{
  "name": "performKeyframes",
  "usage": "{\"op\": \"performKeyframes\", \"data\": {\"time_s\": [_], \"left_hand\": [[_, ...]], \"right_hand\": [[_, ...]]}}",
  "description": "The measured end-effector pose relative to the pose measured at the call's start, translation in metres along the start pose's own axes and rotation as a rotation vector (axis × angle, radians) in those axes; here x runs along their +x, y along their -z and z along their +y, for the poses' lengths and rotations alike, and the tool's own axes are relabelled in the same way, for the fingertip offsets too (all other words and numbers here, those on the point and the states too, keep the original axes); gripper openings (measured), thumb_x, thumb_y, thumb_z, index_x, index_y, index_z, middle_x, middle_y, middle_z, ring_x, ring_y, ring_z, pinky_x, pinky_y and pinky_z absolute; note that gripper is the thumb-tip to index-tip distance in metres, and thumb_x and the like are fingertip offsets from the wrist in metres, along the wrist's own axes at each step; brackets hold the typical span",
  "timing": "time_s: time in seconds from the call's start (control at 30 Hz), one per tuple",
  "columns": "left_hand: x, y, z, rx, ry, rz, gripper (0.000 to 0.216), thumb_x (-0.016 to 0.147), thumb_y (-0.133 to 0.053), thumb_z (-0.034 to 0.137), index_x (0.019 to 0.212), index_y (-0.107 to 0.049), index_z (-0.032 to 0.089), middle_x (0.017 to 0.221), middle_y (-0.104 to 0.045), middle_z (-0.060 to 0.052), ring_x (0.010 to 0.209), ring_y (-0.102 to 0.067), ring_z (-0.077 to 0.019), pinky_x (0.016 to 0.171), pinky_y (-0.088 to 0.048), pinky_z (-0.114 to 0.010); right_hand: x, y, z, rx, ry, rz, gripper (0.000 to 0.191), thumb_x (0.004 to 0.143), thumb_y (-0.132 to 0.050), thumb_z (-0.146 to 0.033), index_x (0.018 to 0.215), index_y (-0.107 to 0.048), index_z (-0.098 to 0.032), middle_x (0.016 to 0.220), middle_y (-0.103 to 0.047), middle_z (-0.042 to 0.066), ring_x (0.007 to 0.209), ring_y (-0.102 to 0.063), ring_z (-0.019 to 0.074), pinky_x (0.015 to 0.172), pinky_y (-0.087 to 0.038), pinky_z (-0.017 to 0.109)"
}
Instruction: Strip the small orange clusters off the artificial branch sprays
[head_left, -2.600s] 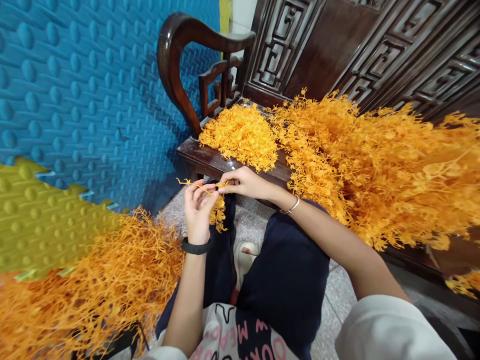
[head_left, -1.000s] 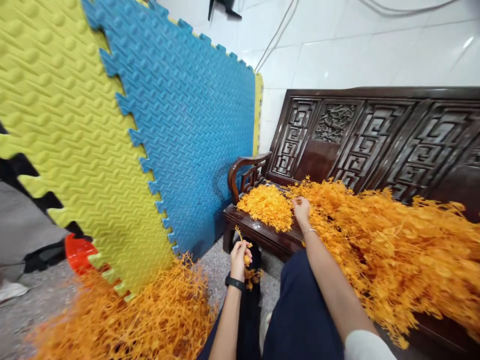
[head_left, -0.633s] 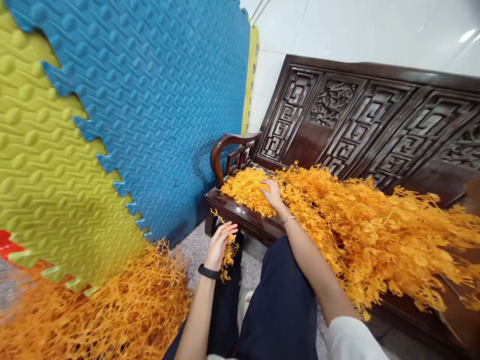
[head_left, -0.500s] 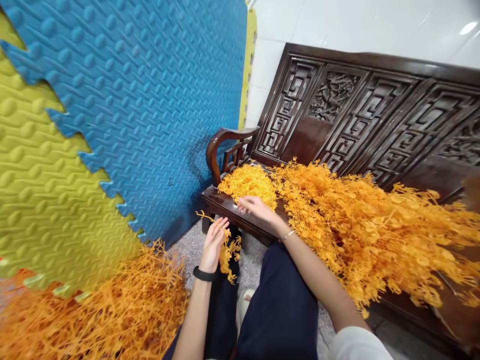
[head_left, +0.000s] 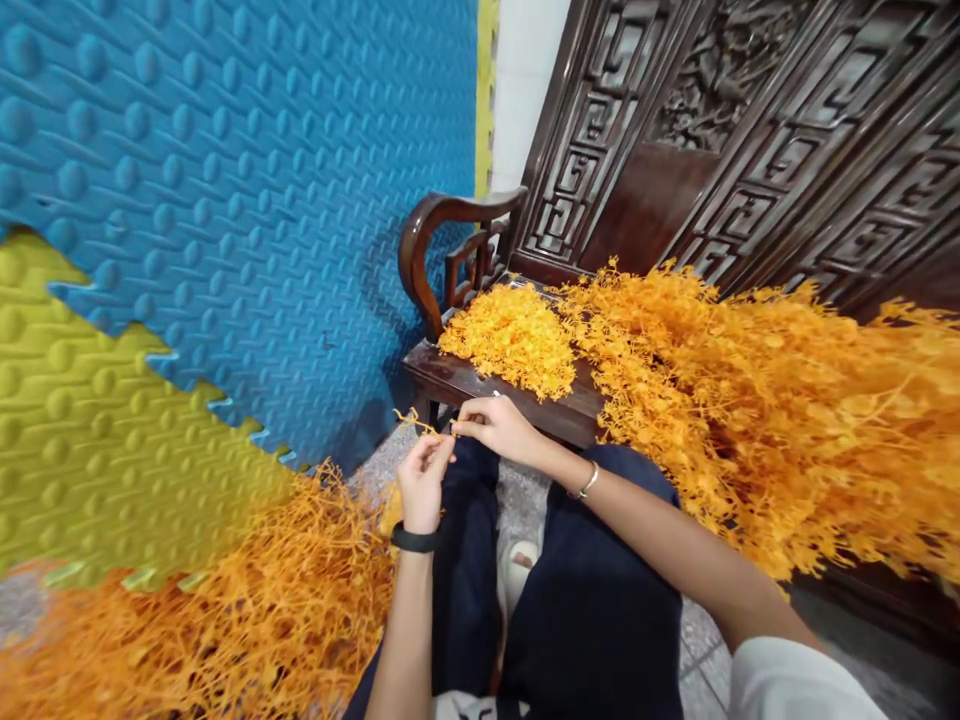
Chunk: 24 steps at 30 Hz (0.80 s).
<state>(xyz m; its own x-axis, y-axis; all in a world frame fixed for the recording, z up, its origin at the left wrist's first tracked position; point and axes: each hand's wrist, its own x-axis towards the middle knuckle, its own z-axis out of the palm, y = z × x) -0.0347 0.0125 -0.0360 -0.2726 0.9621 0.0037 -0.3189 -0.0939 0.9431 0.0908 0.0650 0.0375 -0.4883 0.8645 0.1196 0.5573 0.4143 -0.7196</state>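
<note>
My left hand [head_left: 421, 478], with a black band at the wrist, pinches an orange artificial flower sprig [head_left: 411, 418] over my knees. Its thin bare end sticks out up and to the left, while a blurred yellow-orange part shows beside the wrist. My right hand [head_left: 499, 430] is closed, thumb and fingertips meeting the sprig right by the left fingertips. Just beyond the hands, a heap of loose yellow-orange blossoms [head_left: 514, 335] lies on the seat of a dark wooden bench [head_left: 480, 378].
A large pile of orange flower branches [head_left: 720, 400] covers the bench to the right. Stripped-looking orange stems [head_left: 292, 600] are heaped on the floor at left. A blue and yellow foam mat [head_left: 247, 200] stands upright on the left, next to the bench's curved armrest [head_left: 420, 245].
My right hand has moved left from above the bench edge to meet my left hand. Both hands have closed on the sprig. The view has moved closer to the bench.
</note>
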Motion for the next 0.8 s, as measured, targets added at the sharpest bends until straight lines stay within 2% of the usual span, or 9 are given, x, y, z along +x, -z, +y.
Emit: {"op": "performKeyframes", "data": {"time_s": [0.1,0.2,0.27,0.37,0.43,0.5,0.6,0.73,0.8], "left_hand": [[-0.004,-0.012,-0.003,0.013,-0.04,0.059,0.021,0.07,-0.066,0.032,0.061,-0.056,0.016,0.051,-0.045,0.005,0.048,-0.041,-0.0059,0.049,-0.031,-0.018],[-0.01,-0.023,-0.004,0.024,-0.062,0.126,0.024,0.071,-0.064,0.03,0.057,-0.052,0.015,0.05,-0.041,0.006,0.047,-0.038,-0.0051,0.048,-0.029,-0.018],[-0.013,-0.023,-0.002,-0.002,-0.068,0.236,0.023,0.07,-0.065,0.029,0.057,-0.052,0.015,0.048,-0.041,0.006,0.046,-0.036,-0.0046,0.046,-0.027,-0.018],[-0.01,-0.012,0.002,-0.091,-0.058,0.377,0.02,0.068,-0.065,0.029,0.059,-0.053,0.016,0.046,-0.04,0.008,0.04,-0.031,-0.0032,0.041,-0.022,-0.018],[-0.005,-0.004,0.004,-0.159,-0.016,0.323,0.019,0.066,-0.066,0.03,0.063,-0.056,0.015,0.048,-0.045,0.007,0.04,-0.033,-0.0026,0.04,-0.023,-0.017],[-0.001,0.0,0.005,-0.232,0.015,0.242,0.016,0.066,-0.067,0.029,0.07,-0.061,0.014,0.056,-0.053,0.004,0.045,-0.042,-0.0035,0.044,-0.03,-0.016],[0.002,-0.004,0.002,-0.304,0.038,0.139,0.02,0.065,-0.065,0.023,0.084,-0.065,0.015,0.068,-0.061,0.0,0.056,-0.053,-0.0063,0.055,-0.042,-0.018],[-0.002,-0.017,-0.005,-0.322,0.11,0.008,0.032,0.064,-0.066,0.018,0.095,-0.064,0.014,0.083,-0.066,-0.005,0.073,-0.062,-0.0115,0.075,-0.049,-0.025],[-0.004,-0.021,-0.005,-0.319,0.119,-0.022,0.037,0.063,-0.068,0.018,0.099,-0.062,0.014,0.091,-0.066,-0.007,0.083,-0.064,-0.0147,0.083,-0.048,-0.029]], "right_hand": [[0.004,-0.005,0.004,0.104,-0.113,0.031,0.014,0.073,-0.06,-0.019,0.06,-0.061,-0.013,0.051,-0.054,-0.002,0.051,-0.048,0.0069,0.053,-0.033,0.018],[0.014,0.001,0.011,0.083,-0.129,0.036,0.013,0.071,-0.06,-0.017,0.059,-0.062,-0.013,0.051,-0.055,-0.002,0.051,-0.048,0.0073,0.054,-0.034,0.019],[0.024,0.021,0.023,-0.007,-0.13,0.181,0.013,0.071,-0.057,-0.013,0.059,-0.062,-0.013,0.054,-0.056,-0.001,0.054,-0.048,0.0083,0.056,-0.035,0.02],[0.04,0.07,0.056,-0.081,-0.195,0.563,0.013,0.072,-0.054,-0.014,0.061,-0.061,-0.012,0.057,-0.055,0.001,0.056,-0.047,0.01,0.06,-0.037,0.023],[0.047,0.1,0.084,-0.082,-0.185,0.706,0.01,0.071,-0.056,-0.018,0.069,-0.064,-0.011,0.058,-0.053,0.0,0.056,-0.045,0.0094,0.061,-0.038,0.024],[0.051,0.118,0.11,-0.089,-0.199,0.723,0.013,0.07,-0.057,-0.018,0.076,-0.066,-0.011,0.06,-0.052,0.0,0.056,-0.043,0.0092,0.063,-0.04,0.025],[0.052,0.124,0.134,-0.118,-0.223,0.688,0.028,0.067,-0.057,-0.013,0.094,-0.064,-0.01,0.077,-0.057,0.004,0.066,-0.049,0.0112,0.072,-0.044,0.028],[0.047,0.119,0.122,-0.278,-0.115,0.72,0.05,0.066,-0.063,-0.019,0.115,-0.055,-0.014,0.113,-0.052,0.011,0.103,-0.049,0.0218,0.091,-0.039,0.04],[0.039,0.112,0.098,-0.271,-0.032,0.696,0.044,0.07,-0.063,-0.029,0.112,-0.057,-0.016,0.115,-0.052,0.01,0.108,-0.046,0.0234,0.091,-0.038,0.041]]}}
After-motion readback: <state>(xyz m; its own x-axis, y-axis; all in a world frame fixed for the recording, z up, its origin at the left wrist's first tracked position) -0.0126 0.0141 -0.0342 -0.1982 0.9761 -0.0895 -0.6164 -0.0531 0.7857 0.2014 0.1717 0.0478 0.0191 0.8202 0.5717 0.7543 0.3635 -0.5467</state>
